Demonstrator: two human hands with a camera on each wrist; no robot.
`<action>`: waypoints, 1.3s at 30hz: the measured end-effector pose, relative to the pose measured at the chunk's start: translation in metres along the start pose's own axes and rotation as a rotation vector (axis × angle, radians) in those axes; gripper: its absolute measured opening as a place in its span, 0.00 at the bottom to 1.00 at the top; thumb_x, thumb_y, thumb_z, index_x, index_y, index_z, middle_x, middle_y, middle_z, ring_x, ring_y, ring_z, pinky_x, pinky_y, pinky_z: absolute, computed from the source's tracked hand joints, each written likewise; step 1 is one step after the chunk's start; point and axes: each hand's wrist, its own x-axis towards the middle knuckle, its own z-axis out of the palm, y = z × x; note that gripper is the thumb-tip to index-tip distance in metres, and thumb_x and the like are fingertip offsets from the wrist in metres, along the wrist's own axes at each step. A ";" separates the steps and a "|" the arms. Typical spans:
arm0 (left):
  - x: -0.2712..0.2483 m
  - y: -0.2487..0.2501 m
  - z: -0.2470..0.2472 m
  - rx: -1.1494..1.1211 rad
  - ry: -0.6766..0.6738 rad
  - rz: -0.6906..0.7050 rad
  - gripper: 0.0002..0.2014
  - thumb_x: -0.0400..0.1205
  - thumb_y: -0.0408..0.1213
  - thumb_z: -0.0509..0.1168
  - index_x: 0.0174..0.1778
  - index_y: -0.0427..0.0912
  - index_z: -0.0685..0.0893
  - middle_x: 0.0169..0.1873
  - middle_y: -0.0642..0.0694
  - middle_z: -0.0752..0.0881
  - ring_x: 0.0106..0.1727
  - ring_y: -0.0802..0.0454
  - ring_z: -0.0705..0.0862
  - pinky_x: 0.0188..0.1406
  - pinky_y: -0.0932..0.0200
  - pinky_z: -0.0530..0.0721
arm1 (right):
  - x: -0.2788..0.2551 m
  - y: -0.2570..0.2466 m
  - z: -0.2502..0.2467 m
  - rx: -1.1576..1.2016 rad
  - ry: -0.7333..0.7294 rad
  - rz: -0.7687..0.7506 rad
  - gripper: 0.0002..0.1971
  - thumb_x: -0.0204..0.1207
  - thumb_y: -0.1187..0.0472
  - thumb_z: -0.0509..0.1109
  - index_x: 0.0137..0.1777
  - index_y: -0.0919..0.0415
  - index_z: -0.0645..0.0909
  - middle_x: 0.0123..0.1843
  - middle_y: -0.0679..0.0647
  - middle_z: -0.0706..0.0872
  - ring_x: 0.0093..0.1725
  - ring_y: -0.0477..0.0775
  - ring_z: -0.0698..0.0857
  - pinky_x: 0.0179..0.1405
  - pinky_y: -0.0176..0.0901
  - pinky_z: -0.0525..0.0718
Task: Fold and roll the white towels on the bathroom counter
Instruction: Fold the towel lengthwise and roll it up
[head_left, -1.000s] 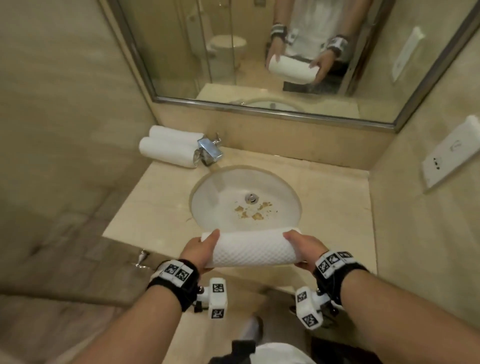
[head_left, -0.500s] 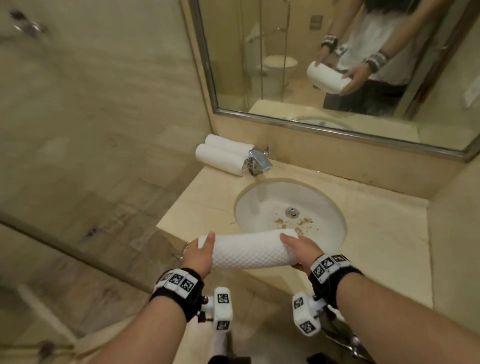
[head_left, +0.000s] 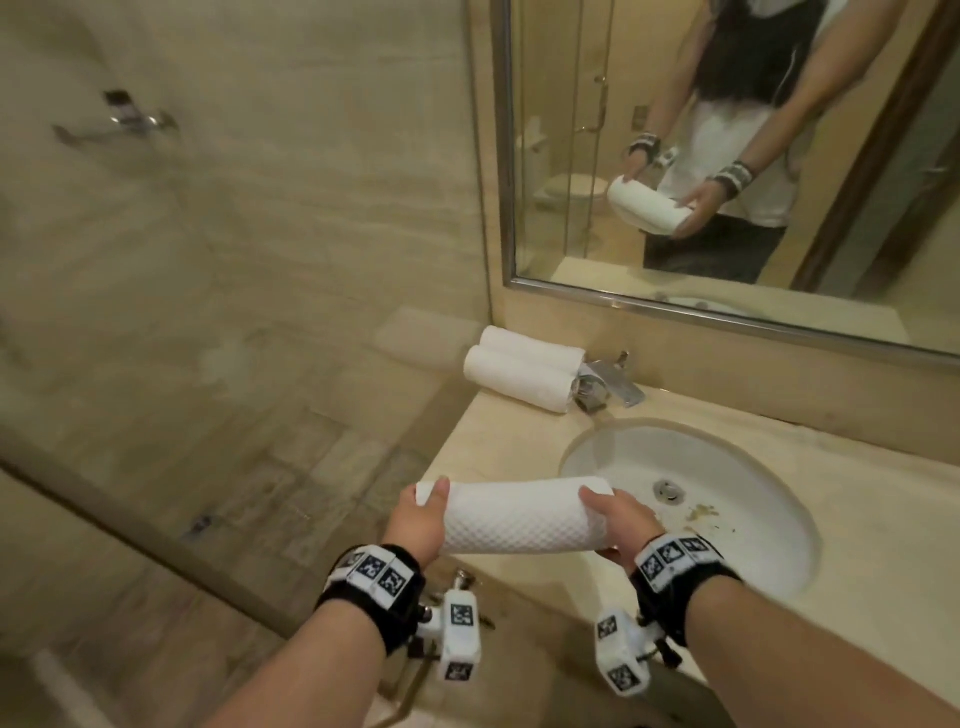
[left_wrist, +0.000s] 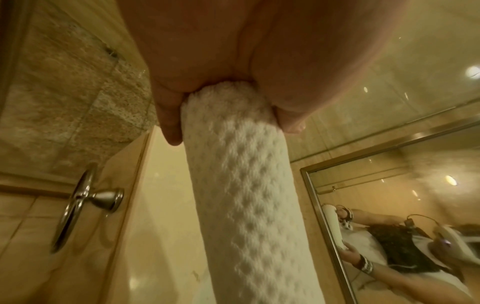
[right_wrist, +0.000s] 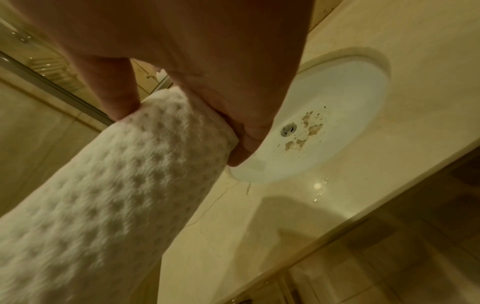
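Item: rolled white towel, waffle weave, one piece. We hold it level in the air over the front edge of the bathroom counter, at about 9 o'clock from the sink drain, its right end reaching over the basin rim.

Grip, left: our left hand wraps the left end, thumb over the top and fingers curled beneath; the left wrist view shows the roll's end seated against the palm.

Grip, right: our right hand clasps the right end likewise, thumb on top, fingers curling under the roll.

Handling, as we judge it: light, soft, compressible. The textured weave gives good friction, so slipping is unlikely. The roll sags a little between our hands and holds its form only by its own tension; we expect the outer flap to loosen if either end is released carelessly. Best taken at both ends, or with one hand around the middle pressing on the loose edge, which we cannot locate from these views. Not fragile.

Related stock: two finished rolls lie side by side, touching, at 10 o'clock from the drain, their right ends against the faucet.

Hazard: brown debris lies in the basin at 3 o'clock of the drain; we judge the towel should stay clear of it.
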 end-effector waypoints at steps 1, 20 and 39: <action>0.003 0.005 -0.006 0.007 -0.014 0.009 0.40 0.75 0.70 0.62 0.78 0.47 0.73 0.69 0.39 0.82 0.66 0.36 0.82 0.69 0.33 0.82 | 0.001 -0.001 0.007 0.026 -0.009 -0.010 0.19 0.84 0.60 0.69 0.73 0.64 0.75 0.63 0.63 0.83 0.51 0.61 0.84 0.46 0.51 0.84; 0.151 0.055 0.033 0.021 -0.242 0.060 0.27 0.85 0.33 0.71 0.81 0.43 0.71 0.70 0.44 0.82 0.68 0.45 0.82 0.68 0.49 0.80 | 0.109 0.015 0.020 -0.052 0.141 0.047 0.54 0.50 0.42 0.90 0.76 0.57 0.71 0.64 0.52 0.84 0.62 0.57 0.84 0.69 0.62 0.82; 0.337 0.114 0.104 0.126 0.003 0.036 0.16 0.86 0.41 0.68 0.70 0.54 0.80 0.59 0.50 0.86 0.61 0.49 0.86 0.56 0.53 0.85 | 0.292 -0.058 0.067 -0.267 0.227 0.061 0.44 0.70 0.48 0.83 0.79 0.56 0.61 0.64 0.53 0.80 0.61 0.56 0.81 0.64 0.45 0.77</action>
